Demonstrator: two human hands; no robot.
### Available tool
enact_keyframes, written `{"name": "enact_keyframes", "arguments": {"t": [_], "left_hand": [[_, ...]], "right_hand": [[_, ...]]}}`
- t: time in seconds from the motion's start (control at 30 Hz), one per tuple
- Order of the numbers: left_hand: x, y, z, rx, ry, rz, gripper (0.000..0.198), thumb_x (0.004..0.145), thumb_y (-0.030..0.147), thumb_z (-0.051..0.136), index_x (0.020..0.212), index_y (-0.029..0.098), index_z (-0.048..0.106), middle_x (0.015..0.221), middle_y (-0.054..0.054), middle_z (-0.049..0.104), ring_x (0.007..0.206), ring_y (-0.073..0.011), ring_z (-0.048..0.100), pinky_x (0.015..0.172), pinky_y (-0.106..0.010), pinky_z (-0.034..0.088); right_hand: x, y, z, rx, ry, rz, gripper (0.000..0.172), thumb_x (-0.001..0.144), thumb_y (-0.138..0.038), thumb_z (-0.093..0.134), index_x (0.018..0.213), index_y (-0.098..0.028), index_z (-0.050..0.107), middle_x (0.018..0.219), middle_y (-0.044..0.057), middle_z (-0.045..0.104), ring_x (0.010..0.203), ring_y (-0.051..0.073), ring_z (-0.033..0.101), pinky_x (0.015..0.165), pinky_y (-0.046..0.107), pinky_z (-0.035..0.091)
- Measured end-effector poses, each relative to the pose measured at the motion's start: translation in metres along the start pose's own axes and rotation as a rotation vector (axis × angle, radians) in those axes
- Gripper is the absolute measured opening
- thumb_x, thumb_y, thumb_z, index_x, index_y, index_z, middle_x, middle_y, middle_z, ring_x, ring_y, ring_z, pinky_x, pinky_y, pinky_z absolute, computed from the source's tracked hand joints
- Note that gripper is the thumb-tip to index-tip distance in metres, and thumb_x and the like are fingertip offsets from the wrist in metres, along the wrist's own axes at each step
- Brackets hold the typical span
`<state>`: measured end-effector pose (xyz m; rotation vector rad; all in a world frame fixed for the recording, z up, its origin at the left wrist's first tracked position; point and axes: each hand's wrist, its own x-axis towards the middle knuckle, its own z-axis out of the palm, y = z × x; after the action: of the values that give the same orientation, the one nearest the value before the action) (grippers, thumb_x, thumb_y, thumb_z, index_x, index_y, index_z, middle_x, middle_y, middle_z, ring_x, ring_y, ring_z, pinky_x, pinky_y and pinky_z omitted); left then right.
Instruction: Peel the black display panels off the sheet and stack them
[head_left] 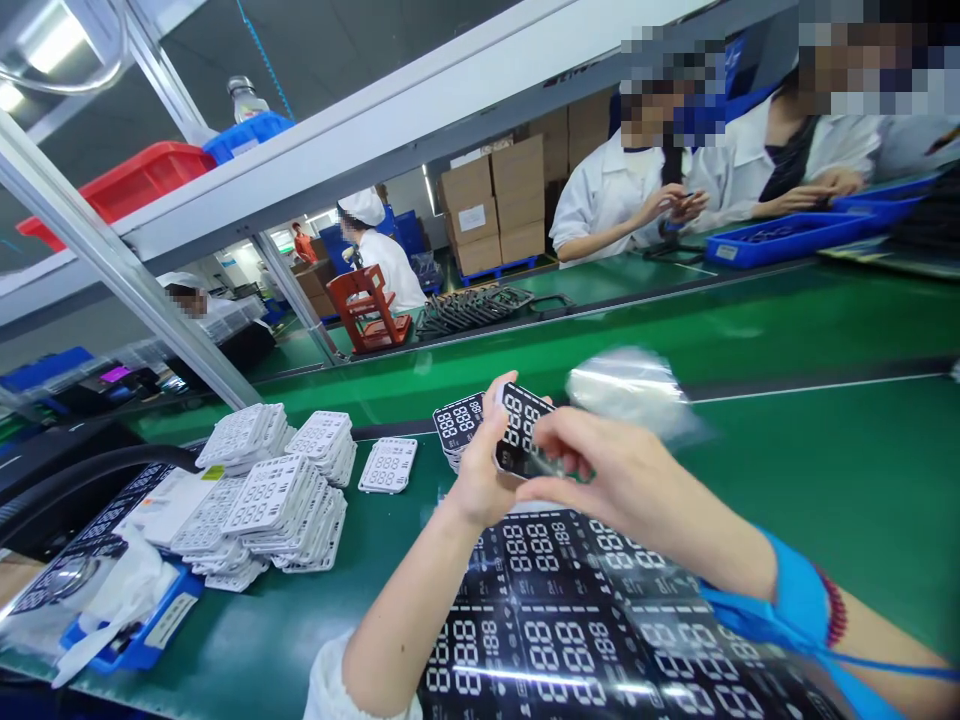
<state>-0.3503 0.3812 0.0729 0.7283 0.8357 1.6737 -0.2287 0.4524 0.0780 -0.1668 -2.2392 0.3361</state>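
The left hand [480,475] is clamped on a small black panel [525,425], its long axis going forward, and the right hand [607,470] pinches its lower edge.

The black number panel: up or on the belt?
Up: the left hand holds the black number panel above the green belt.

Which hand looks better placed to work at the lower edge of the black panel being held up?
Right, probably: the right hand has its fingertips at the lower edge of the black display panel, while the left hand is occupied holding that panel up.
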Motion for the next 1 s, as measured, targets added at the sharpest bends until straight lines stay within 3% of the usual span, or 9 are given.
{"name": "enact_keyframes", "arguments": {"t": [0.07,0.2,0.3,0.47,0.73,0.87,1.0], "left_hand": [[-0.002,-0.003,0.005,0.005,-0.004,-0.031,0.057,0.081,0.047,0.055,0.130,0.024,0.037,0.097,-0.006,0.063,0.089,-0.0224,0.062,0.087,-0.038,0.046],[-0.006,-0.004,0.011,0.053,-0.030,-0.105,0.040,0.088,0.040,0.046,0.125,0.027,0.038,0.098,-0.004,0.061,0.095,-0.0221,0.061,0.089,-0.037,0.044],[-0.006,-0.003,0.012,0.099,0.008,-0.105,0.033,0.092,0.035,0.037,0.124,0.028,0.038,0.098,-0.003,0.060,0.095,-0.0207,0.060,0.089,-0.036,0.045],[-0.006,-0.004,0.012,0.125,0.011,-0.133,0.035,0.091,0.038,0.039,0.125,0.028,0.038,0.099,-0.003,0.058,0.089,-0.0202,0.061,0.083,-0.035,0.049],[0.000,-0.010,0.005,0.084,-0.041,-0.198,0.034,0.090,0.040,0.043,0.123,0.032,0.038,0.099,-0.002,0.055,0.072,-0.0164,0.062,0.066,-0.033,0.054],[0.003,-0.010,0.001,0.085,-0.056,-0.243,0.036,0.090,0.045,0.044,0.123,0.033,0.036,0.099,-0.002,0.054,0.067,-0.0152,0.061,0.062,-0.034,0.054],[0.003,-0.011,0.001,0.070,-0.071,-0.276,0.038,0.087,0.046,0.048,0.122,0.034,0.038,0.096,-0.002,0.055,0.064,-0.0139,0.060,0.064,-0.036,0.054]], "right_hand": [[0.000,-0.008,0.001,0.068,-0.054,-0.050,0.040,0.095,-0.050,0.035,0.072,-0.019,0.044,0.061,-0.001,0.048,0.049,0.011,0.045,0.044,0.022,0.035],[-0.001,-0.010,0.003,0.120,-0.103,-0.039,0.032,0.097,-0.027,0.038,0.066,-0.019,0.042,0.061,0.000,0.050,0.051,0.011,0.047,0.045,0.021,0.034],[-0.004,-0.005,0.008,0.160,-0.107,-0.037,0.030,0.096,-0.021,0.039,0.067,-0.018,0.044,0.062,0.000,0.052,0.054,0.011,0.049,0.046,0.021,0.035],[-0.004,-0.001,0.012,0.225,-0.063,0.000,0.034,0.096,-0.024,0.040,0.064,-0.017,0.049,0.061,0.000,0.053,0.052,0.010,0.046,0.046,0.022,0.032],[0.004,0.005,0.002,0.503,-0.289,0.288,0.039,0.085,-0.047,0.056,0.059,-0.018,0.051,0.051,-0.003,0.051,0.042,0.008,0.044,0.038,0.020,0.033],[0.001,0.013,0.008,0.599,-0.321,0.380,0.036,0.081,-0.047,0.059,0.061,-0.018,0.051,0.053,-0.003,0.050,0.044,0.009,0.045,0.034,0.019,0.034],[0.000,0.012,0.004,0.621,-0.332,0.376,0.032,0.081,-0.041,0.060,0.061,-0.017,0.051,0.054,-0.003,0.048,0.048,0.009,0.043,0.040,0.020,0.035]]}}
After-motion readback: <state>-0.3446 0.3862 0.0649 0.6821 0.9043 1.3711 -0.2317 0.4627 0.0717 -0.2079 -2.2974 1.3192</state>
